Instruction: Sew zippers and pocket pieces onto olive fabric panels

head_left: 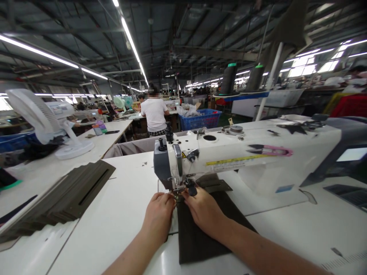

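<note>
A white sewing machine stands on the white table in front of me. A dark olive fabric piece lies under its presser foot and runs toward me. My left hand rests at the fabric's left edge, fingers curled and pinching the cloth just before the foot. My right hand lies on top of the fabric right of the needle, fingers bent and pressing it down.
A stack of dark fabric pieces lies at the left on the table. Pink thread snips rest on the machine arm. A white fan stands far left. A person in a white shirt works ahead beside a blue basket.
</note>
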Demonstrator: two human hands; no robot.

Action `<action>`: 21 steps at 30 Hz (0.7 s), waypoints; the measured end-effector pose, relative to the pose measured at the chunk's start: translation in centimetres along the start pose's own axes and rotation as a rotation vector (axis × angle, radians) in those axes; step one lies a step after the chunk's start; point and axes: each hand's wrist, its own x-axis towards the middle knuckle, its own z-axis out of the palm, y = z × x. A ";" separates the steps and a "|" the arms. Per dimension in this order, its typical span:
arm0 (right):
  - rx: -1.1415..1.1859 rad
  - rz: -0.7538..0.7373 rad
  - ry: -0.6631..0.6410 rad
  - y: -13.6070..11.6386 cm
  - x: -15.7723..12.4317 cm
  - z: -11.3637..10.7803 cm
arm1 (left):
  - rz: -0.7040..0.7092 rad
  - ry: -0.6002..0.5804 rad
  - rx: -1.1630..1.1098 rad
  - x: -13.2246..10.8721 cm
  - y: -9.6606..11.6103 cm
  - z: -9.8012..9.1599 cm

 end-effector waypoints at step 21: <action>-0.085 0.092 -0.076 0.7 0.2 0.0 | -0.105 -0.014 -0.140 0.0 0.0 -0.7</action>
